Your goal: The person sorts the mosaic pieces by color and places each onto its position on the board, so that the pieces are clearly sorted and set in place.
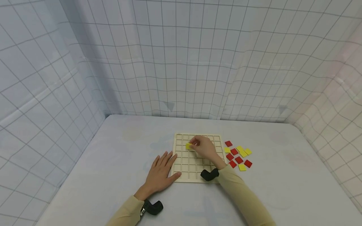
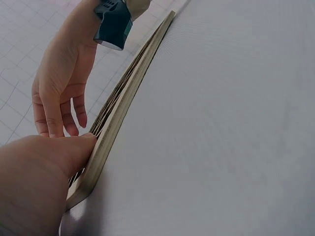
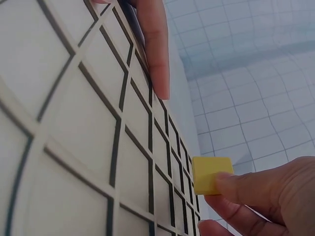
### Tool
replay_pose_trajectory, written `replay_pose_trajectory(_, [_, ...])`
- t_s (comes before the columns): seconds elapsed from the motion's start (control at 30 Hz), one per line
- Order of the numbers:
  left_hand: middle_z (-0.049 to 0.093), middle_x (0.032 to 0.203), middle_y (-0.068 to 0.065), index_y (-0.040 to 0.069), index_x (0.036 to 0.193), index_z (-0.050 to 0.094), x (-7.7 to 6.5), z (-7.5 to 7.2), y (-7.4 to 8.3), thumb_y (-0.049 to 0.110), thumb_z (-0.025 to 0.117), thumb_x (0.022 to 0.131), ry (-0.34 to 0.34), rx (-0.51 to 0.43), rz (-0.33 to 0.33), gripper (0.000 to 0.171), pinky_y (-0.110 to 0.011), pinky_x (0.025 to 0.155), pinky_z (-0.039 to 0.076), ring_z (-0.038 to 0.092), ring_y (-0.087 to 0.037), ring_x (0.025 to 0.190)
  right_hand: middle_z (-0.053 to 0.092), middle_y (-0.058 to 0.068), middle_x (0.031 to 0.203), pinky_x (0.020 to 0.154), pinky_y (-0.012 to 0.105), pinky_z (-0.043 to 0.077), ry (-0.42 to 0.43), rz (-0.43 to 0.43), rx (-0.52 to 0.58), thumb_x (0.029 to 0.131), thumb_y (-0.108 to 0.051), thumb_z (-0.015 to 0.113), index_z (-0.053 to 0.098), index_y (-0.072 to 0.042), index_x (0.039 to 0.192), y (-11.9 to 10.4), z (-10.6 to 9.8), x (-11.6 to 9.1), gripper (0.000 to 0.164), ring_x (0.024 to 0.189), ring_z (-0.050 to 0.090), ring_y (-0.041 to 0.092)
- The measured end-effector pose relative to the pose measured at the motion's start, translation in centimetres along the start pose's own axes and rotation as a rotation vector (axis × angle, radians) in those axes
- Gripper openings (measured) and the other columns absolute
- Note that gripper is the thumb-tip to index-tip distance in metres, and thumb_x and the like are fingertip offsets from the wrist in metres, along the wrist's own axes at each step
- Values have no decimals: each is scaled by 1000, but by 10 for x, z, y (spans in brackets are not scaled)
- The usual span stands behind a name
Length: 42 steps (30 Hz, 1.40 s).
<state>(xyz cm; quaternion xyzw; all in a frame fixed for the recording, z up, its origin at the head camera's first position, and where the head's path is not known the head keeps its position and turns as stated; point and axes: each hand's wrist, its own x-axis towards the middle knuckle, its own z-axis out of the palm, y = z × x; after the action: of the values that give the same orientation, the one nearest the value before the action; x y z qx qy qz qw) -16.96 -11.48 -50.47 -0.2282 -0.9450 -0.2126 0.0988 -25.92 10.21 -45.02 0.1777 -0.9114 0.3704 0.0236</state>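
A pale wooden grid board (image 1: 192, 176) with square cells lies flat in front of me. Between thumb and fingers my right hand (image 1: 204, 147) pinches a yellow square tile (image 3: 206, 173), held over the upper left part of the board. In the right wrist view the tile stands tilted up, its flat face showing. My left hand (image 1: 160, 173) rests flat with spread fingers at the board's left edge. Its thumb (image 2: 78, 150) lies on the board's near left corner, overlapping the rim. Part of the grid is hidden under my right hand and forearm.
Right of the board lie loose red tiles (image 1: 238, 160) and yellow tiles (image 1: 242, 167), several of each, some touching or overlapping. A white table (image 1: 135, 135) bears everything. Grid-patterned curtains (image 1: 198, 62) hang behind it and along both sides. Dark wrist cameras (image 1: 209, 174) sit on both wrists.
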Motion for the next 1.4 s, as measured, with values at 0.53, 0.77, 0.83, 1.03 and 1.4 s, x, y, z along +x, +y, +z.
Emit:
replay_pose_trajectory(0.53, [32,150,-11,10,147,37,0,1,2,52,53,91,-1,3,2,72,-50,111,10,22,-31,139,65,-3,84,61,30,46,-43,3,-40,87,-15,71,70,-12,91,-6,10,7,5,73,58,13])
replay_pose_trajectory(0.77, [34,149,-13,9,146,39,-1,-2,3,50,54,91,14,6,18,70,-53,110,13,24,-33,138,64,-2,84,60,31,47,-55,2,-31,88,-12,68,71,-11,93,-4,11,9,6,72,58,13])
replay_pose_trajectory(0.83, [33,149,-13,9,146,38,-1,-3,3,50,54,92,7,5,14,70,-53,110,12,23,-33,139,64,-1,85,61,31,47,-62,-2,-30,89,-12,67,71,-11,94,-3,12,10,7,73,58,13])
replay_pose_trajectory(1.03, [32,150,-12,10,147,37,-1,-4,3,50,55,91,-9,-10,5,71,-51,111,10,22,-31,139,63,-1,86,60,30,47,-75,8,-25,90,-13,66,71,-11,95,-1,15,11,7,73,58,13])
replay_pose_trajectory(1.4, [32,151,-11,11,148,36,-1,-2,2,51,54,91,-8,-1,3,72,-51,111,10,21,-30,140,63,-2,84,58,29,46,-78,35,-43,89,-15,67,72,-11,94,-2,16,12,7,70,57,12])
